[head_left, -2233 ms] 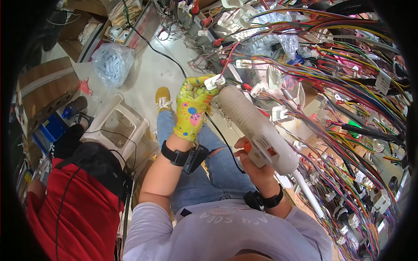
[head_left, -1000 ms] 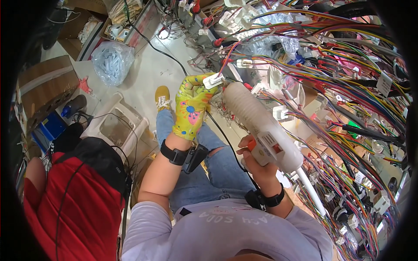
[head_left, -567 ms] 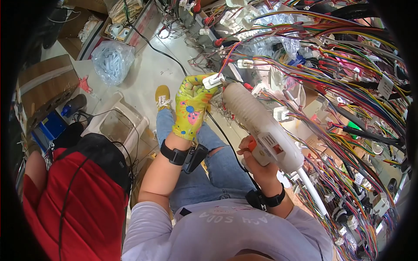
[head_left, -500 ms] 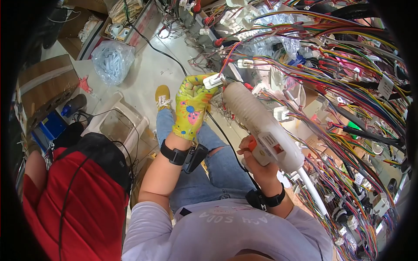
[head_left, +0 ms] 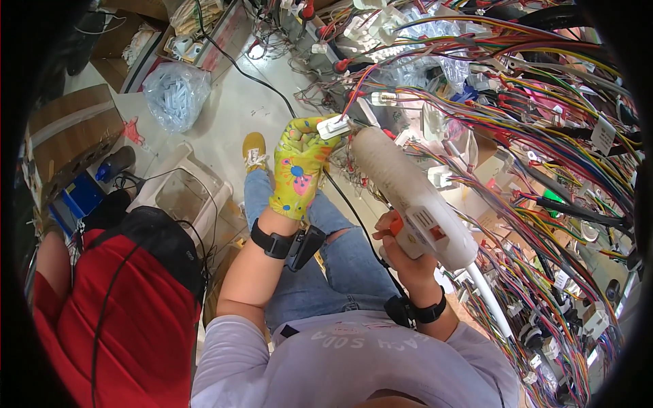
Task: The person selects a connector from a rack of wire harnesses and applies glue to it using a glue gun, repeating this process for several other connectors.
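My left hand [head_left: 299, 163], in a yellow patterned glove, pinches a white plastic connector [head_left: 333, 127] with coloured wires running up from it. My bare right hand [head_left: 410, 262] is wrapped round the handle of a white hot glue gun [head_left: 415, 187], a finger at its orange trigger [head_left: 396, 226]. The gun's front end points at the connector, close beside it; whether they touch I cannot tell. From the gun's back sticks out a white glue stick [head_left: 488, 299]. A black cord [head_left: 350, 214] passes behind my left hand and down toward my right wrist.
Bundles of coloured wires [head_left: 537, 156] with white connectors fill the right side. A person in a red garment [head_left: 129, 313] sits close on my left, near a white plastic stool [head_left: 194, 183]. A clear bag of white parts [head_left: 175, 95] and cardboard boxes [head_left: 75, 136] stand on the floor.
The glue gun has shifted and turned very slightly in my right hand, its front end a touch to the right. My left hand keeps the connector in nearly the same place.
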`<state>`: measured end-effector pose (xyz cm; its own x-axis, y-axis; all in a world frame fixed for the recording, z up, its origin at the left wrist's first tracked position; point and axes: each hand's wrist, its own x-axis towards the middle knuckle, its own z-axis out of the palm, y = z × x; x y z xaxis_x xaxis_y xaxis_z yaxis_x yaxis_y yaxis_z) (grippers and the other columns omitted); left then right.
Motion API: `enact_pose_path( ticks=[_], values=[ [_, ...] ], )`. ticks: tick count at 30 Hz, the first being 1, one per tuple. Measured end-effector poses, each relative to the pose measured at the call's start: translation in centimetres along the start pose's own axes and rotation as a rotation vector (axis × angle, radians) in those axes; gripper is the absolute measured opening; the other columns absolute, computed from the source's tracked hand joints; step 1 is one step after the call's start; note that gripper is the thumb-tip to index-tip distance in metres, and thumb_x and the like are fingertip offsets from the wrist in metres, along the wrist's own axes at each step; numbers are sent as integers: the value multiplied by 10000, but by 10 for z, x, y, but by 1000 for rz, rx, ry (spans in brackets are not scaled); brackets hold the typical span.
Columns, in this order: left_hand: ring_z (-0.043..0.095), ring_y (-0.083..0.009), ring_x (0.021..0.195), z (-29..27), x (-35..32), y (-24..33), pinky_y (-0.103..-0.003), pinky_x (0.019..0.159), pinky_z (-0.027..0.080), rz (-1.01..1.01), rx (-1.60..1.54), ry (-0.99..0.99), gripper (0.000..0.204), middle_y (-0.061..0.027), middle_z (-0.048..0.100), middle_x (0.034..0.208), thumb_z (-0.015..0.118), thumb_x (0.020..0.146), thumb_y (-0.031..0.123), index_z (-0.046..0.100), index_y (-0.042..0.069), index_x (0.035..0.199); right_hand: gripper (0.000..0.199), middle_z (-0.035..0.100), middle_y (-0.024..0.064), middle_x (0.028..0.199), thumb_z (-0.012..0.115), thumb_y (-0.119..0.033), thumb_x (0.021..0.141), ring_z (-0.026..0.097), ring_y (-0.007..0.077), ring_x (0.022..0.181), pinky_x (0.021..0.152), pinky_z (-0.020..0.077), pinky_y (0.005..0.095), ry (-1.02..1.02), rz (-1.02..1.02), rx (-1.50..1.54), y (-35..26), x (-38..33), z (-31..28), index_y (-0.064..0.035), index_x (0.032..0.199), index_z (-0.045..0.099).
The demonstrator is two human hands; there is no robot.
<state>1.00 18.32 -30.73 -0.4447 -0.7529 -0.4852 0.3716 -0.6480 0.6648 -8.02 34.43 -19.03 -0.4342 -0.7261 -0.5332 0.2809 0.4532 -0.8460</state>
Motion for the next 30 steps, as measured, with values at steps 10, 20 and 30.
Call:
enact_pose_path(
  ticks=[10, 20, 30],
  values=[
    [613, -80, 805, 3, -2, 3, -160, 556, 448, -2, -23, 17, 189, -89, 645, 1024, 621, 841, 26, 544, 34, 1013, 409, 545, 107, 986, 510, 101, 790, 541, 199, 944, 788, 495, 334, -44, -42, -60, 1, -3, -1, -2, 1180, 447],
    [601, -71, 802, -1, -2, 4, -160, 580, 444, -11, -46, 8, 170, -73, 650, 985, 616, 844, 26, 552, 30, 1002, 426, 546, 104, 1003, 510, 110, 791, 547, 198, 948, 793, 508, 337, -53, -62, -98, 1, -4, 2, -3, 1197, 440],
    [613, -162, 925, 2, -1, 6, -259, 827, 498, -16, -84, 8, 200, -124, 620, 1040, 594, 837, -35, 521, 1, 1019, 457, 547, 98, 1001, 508, 113, 783, 542, 194, 951, 800, 502, 335, -15, -42, -84, 1, -3, 1, -24, 1213, 436]
  ],
)
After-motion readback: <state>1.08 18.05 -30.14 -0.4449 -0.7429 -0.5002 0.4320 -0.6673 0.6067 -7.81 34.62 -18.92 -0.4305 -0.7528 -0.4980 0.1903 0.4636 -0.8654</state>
